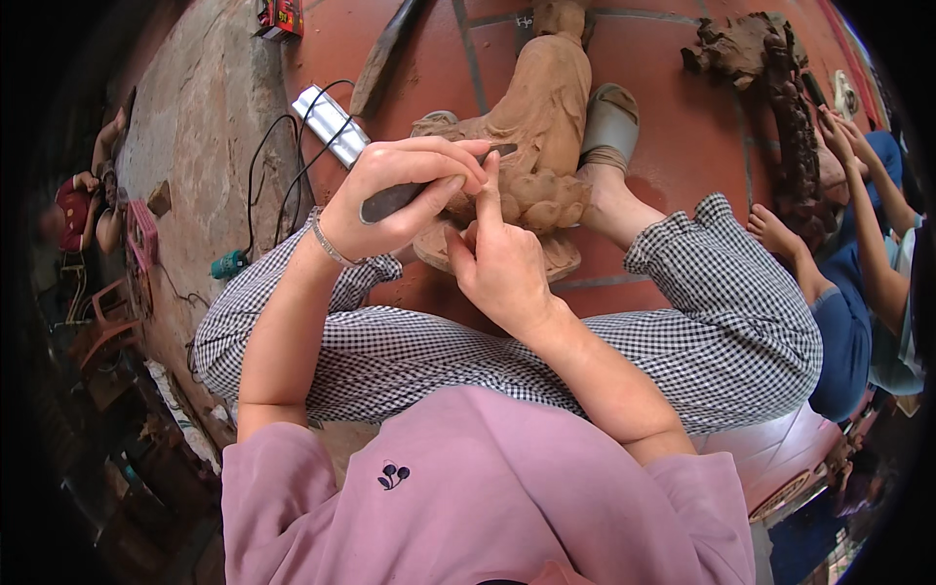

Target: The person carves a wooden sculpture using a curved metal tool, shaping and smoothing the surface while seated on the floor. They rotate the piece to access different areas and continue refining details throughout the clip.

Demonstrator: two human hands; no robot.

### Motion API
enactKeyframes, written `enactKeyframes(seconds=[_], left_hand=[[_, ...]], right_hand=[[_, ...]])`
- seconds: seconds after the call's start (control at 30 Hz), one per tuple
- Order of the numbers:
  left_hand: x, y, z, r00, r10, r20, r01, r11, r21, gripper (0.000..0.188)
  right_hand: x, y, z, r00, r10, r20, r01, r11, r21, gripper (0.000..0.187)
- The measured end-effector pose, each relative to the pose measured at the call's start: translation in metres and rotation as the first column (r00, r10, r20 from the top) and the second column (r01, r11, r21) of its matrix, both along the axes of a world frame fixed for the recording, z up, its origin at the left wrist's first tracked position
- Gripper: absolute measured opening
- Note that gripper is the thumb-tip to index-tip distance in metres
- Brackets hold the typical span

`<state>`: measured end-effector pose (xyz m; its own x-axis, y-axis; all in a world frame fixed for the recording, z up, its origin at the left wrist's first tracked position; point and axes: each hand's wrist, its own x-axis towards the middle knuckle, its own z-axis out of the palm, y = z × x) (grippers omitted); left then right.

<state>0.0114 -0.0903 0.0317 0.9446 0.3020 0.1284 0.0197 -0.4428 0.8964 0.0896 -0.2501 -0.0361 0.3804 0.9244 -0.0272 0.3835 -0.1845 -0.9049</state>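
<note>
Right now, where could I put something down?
Red tiles between the right sandal and the gnarled dark wood, or grey concrete between the pink plastic object and the teal plug. Around the wooden carving, left hand and right hand, it's crowded.

Below and beyond the left hand's grip on the dark tool, the carved wooden figure blocks the way, while the right hand crowds the near right side. Left of the grip, the silver bar and looping black cable obstruct; to the right, past the sandalled foot, a hand could pass over the red tiles up to the dark gnarled wood.
</note>
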Motion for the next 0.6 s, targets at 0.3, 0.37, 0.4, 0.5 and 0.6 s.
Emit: enactKeyframes(seconds=[0.3, 0.37, 0.4, 0.5, 0.6], left_hand=[[0.000, -0.001, 0.005, 0.999, -0.041, -0.002, 0.041, 0.998, 0.047, 0.012], [0.000, 0.000, 0.000, 0.999, -0.036, -0.012, 0.037, 0.998, 0.045, 0.012], [-0.006, 0.003, -0.001, 0.999, -0.040, -0.037, 0.042, 0.998, 0.056, 0.013], [-0.017, 0.018, -0.003, 0.999, -0.047, -0.021, 0.049, 0.995, 0.083, 0.013], [-0.007, 0.005, 0.002, 0.999, -0.029, -0.025, 0.029, 0.999, 0.018, 0.012]], right_hand=[[0.003, -0.002, 0.005, 0.998, -0.030, -0.047, 0.031, 0.999, 0.014, 0.088], [0.004, 0.000, 0.005, 0.998, -0.028, -0.050, 0.027, 0.999, -0.023, 0.089], [0.000, -0.001, 0.005, 0.998, -0.006, -0.064, 0.006, 1.000, -0.005, 0.089], [0.004, 0.005, 0.004, 0.990, 0.129, -0.059, -0.132, 0.990, -0.043, 0.090], [0.006, 0.002, 0.011, 0.993, 0.032, -0.111, -0.034, 0.999, -0.014, 0.092]])
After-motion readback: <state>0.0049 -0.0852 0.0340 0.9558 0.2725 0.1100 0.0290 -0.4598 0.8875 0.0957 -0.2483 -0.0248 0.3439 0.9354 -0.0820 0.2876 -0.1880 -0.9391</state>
